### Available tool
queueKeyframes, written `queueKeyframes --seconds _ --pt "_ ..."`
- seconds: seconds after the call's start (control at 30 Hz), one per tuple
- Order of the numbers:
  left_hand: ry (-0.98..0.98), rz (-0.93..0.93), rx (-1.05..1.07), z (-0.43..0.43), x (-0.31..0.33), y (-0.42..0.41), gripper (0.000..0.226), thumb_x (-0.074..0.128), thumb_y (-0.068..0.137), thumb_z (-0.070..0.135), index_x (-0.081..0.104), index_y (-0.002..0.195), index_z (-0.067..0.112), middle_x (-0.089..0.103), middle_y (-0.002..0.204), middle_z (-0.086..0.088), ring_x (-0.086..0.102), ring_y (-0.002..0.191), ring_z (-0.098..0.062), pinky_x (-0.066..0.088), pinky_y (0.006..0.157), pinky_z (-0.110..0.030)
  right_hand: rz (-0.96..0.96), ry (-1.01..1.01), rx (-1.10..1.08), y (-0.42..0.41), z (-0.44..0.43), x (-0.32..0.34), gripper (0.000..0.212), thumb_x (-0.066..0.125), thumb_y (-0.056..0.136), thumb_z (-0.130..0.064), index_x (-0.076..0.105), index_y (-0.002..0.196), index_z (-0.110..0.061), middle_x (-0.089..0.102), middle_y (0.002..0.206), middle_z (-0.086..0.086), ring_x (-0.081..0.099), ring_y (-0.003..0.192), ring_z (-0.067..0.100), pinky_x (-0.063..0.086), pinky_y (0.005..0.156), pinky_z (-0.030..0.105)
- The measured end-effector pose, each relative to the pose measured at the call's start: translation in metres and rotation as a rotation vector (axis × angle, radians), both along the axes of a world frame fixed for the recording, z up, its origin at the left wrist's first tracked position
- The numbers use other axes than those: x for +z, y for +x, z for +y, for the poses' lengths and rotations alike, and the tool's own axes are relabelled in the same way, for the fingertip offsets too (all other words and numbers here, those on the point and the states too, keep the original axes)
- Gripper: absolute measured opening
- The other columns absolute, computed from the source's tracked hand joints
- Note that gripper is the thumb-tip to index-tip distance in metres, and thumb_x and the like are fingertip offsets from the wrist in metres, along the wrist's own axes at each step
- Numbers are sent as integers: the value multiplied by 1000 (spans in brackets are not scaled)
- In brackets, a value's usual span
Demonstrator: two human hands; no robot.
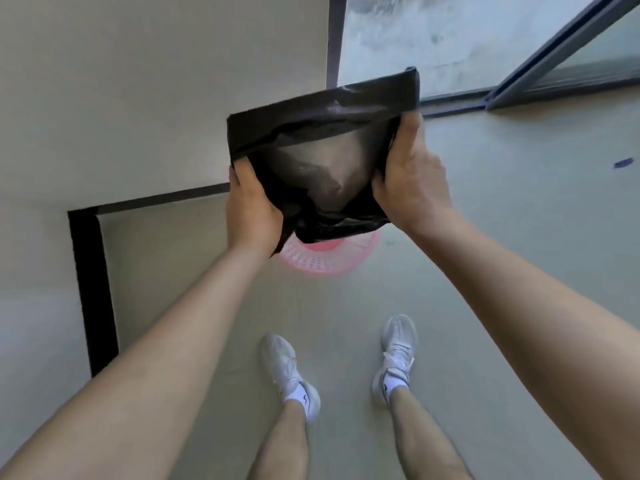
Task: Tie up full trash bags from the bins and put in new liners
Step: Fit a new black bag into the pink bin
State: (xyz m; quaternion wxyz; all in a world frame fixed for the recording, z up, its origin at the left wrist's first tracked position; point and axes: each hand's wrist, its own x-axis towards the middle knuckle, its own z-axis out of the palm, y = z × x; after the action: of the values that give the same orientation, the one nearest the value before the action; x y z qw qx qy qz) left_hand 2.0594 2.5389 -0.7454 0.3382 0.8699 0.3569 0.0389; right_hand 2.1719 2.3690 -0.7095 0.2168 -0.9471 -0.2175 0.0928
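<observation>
Nearest are the person's white shoes [284, 365], planted on the grey floor [485, 271]. Both bare forearms reach forward from there. The left hand [252, 209] has its fingers curled round the left edge of a black liner [322, 109], and the right hand [412, 178] grips the right edge in the same way, thumb outside and fingers tucked into the plastic. Between them the bag's mouth is pulled open, its far rim stretched taut into a flat band.

The film looks thin, light and limp. It should hold no shape by itself, will likely cling and slip, and could tear if yanked. The rim, taken at opposite sides as it is here, seems the sensible place to hold it.

Just beyond and below the hanging bag stands a pink perforated bin [325, 261] on the floor, partly hidden by the plastic; whether the two touch cannot be told. Farther off are a pale wall [138, 81] at left and a dark-framed sliding door [554, 57] at right.
</observation>
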Motion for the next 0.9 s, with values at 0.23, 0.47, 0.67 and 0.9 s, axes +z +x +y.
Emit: queueKeyframes --seconds 0.23,0.47,0.67,0.9 --pt "-120 269 -230 -48 -147 -56 59 46 85 -3 36 141 10 43 138 -23 49 115 -46 41 88 -42 353 -246 312 -55 -32 -168 53 52 88 -8 33 135 5 38 133 24 56 96 45 34 64 43" --pt "28 506 -401 -26 -227 -11 64 48 83 -6 30 142 13 42 135 -21 48 118 -43 43 101 -49 396 -269 356 -39 -3 -256 58 53 84 -9 28 135 -1 40 121 23 55 100 43 42 75 38" --pt "342 531 -712 14 -264 23 44 44 87 -5 49 127 12 54 119 -13 56 99 -32 44 77 -36 439 -341 345 -14 22 -304 71 56 87 -13 16 145 -7 35 131 24 51 111 42 42 84 36" --pt "436 691 -1003 23 -277 26 51 45 88 -1 52 133 22 60 125 -8 59 108 -29 50 90 -39 510 -454 301 -19 11 -310 77 64 78 -36 30 144 -16 52 135 9 52 121 31 43 96 33"
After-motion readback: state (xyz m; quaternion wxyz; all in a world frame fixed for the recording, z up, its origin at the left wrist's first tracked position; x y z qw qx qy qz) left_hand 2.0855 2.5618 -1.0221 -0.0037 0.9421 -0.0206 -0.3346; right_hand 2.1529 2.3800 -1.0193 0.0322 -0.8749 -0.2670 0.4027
